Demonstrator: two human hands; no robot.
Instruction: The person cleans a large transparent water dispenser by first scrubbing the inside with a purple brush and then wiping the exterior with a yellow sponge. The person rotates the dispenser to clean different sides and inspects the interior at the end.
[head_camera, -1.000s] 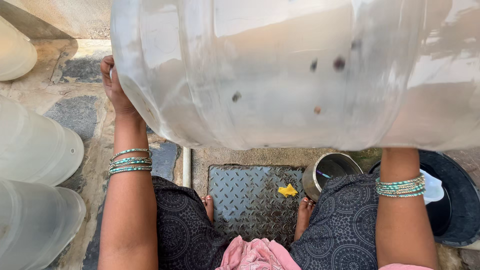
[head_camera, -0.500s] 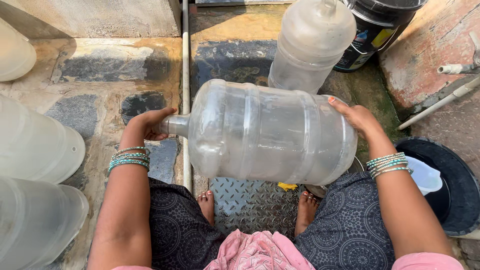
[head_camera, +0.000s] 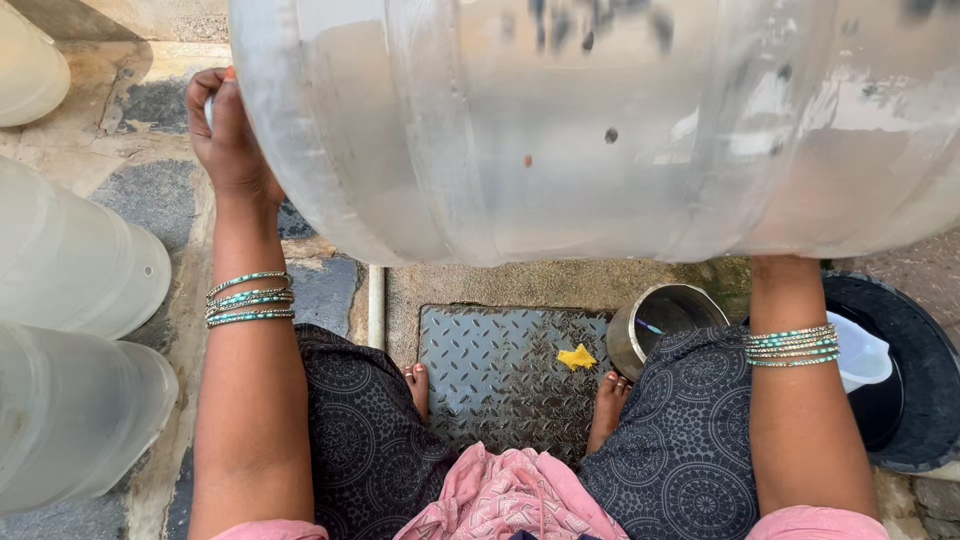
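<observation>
One large clear water jug (head_camera: 620, 120) is held aloft close under the head camera, filling the upper part of the view, its long axis running crosswise from left to right. A little water and a few dark specks are seen inside it. The jug's left end is gripped by the left hand (head_camera: 228, 130), whose fingers are curled around what appears to be the neck. The right hand is hidden behind the jug's body; only the right forearm (head_camera: 800, 400), ringed with teal bangles, is seen rising to the jug's underside, so whether that hand is open or closed cannot be told. The jug thus lies above and between both arms, borne at either end.

Below it, bare feet are planted on a metal grate (head_camera: 500, 370), where a small yellow scrap (head_camera: 577, 357) lies. A steel pot (head_camera: 665, 318) stands just beside the right knee, and a black tub (head_camera: 900, 390) is seen at the right. Two more clear jugs (head_camera: 70, 330) lie at the left on the stone floor (head_camera: 150, 110).
</observation>
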